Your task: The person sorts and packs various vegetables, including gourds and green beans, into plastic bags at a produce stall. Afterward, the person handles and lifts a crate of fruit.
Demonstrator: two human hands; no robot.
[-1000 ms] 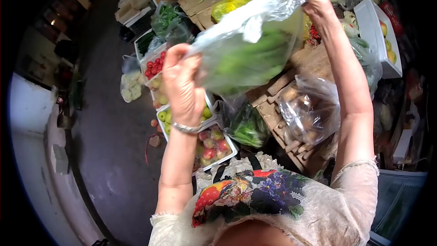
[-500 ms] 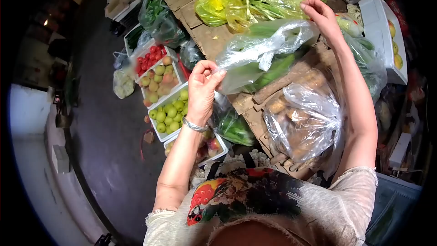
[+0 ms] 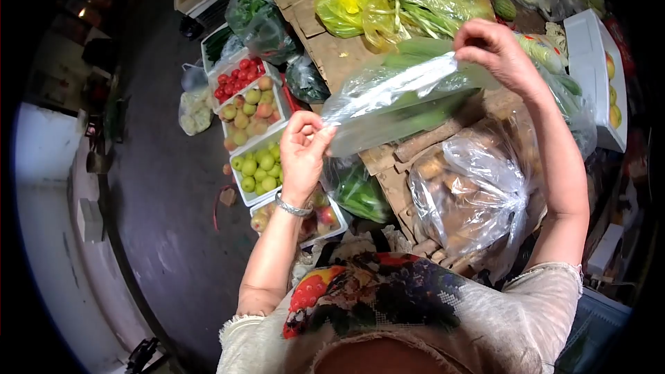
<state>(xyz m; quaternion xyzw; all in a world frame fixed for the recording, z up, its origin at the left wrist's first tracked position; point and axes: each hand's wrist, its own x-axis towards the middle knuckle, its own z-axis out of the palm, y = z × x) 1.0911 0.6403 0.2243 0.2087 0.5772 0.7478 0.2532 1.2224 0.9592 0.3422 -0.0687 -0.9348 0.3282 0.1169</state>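
One clear plastic bag [image 3: 398, 93] with green vegetables [image 3: 426, 119] showing through it is stretched between two hands, over the middle of a cardboard-covered stand [image 3: 339, 62]; whether its underside rests on the cardboard I cannot tell. The left hand [image 3: 303, 159] pinches the bag's left end between thumb and fingers, just inside the stand's left edge. The right hand [image 3: 495, 55] pinches the other end with curled fingertips, so the silvery upper rim runs taut from hand to hand. A bracelet [image 3: 294, 206] circles the left wrist.

Just beside the held bag, toward the stand's near edge, a clear sack of brown produce [image 3: 460, 190] lies, its plastic gathered at the right. Toward the far edge sit two yellow bags, one [image 3: 339, 7] left of the other [image 3: 436, 3], which holds green stems.

Along the stand's left edge, lower down, are a bag of greens [image 3: 357, 190] and white crates: mixed fruit [image 3: 325, 220] nearest, then green fruit [image 3: 260, 171], yellowish fruit [image 3: 251, 114] and red produce [image 3: 239, 82]. Past the right edge, a white box [image 3: 587, 73] holds yellow-red fruit [image 3: 614, 97].
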